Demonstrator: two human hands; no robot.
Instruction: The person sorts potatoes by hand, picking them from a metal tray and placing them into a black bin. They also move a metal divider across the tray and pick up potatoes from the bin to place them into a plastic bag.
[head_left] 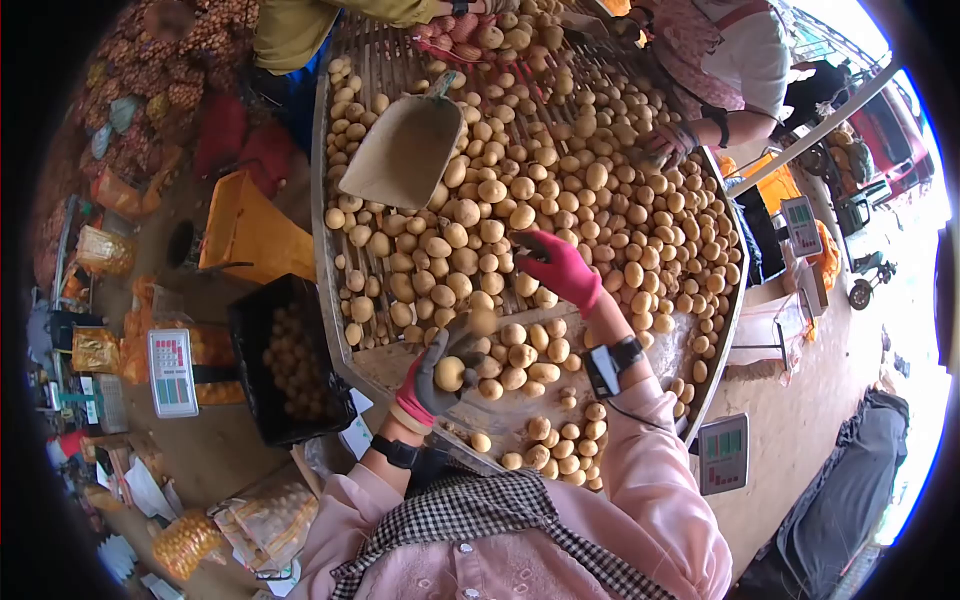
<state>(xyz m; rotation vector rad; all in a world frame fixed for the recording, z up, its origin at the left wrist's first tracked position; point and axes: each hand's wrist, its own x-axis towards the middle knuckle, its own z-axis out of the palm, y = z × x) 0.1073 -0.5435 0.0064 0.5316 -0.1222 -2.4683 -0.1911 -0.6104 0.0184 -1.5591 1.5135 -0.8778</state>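
My left hand (428,382), in a dark glove with a pink cuff, is closed around a potato (449,374) near the table's front edge. A second potato (483,321), smeared by motion, shows just above that hand. Further up and to the right is my right hand (562,268), in a pink glove with dark fingertips. Its fingers point left and stand apart over the spread of potatoes (492,191), holding nothing. Between my forearms, a small group of potatoes (520,355) lies on the bare front board (400,368).
A scoop (405,150) rests on the potatoes at the upper left. Beside the table's left edge stands a black crate (262,425) with potatoes inside. Scales (173,375) flank the table. Another person's gloved hand (668,143) touches potatoes at the right; another person works at the far end.
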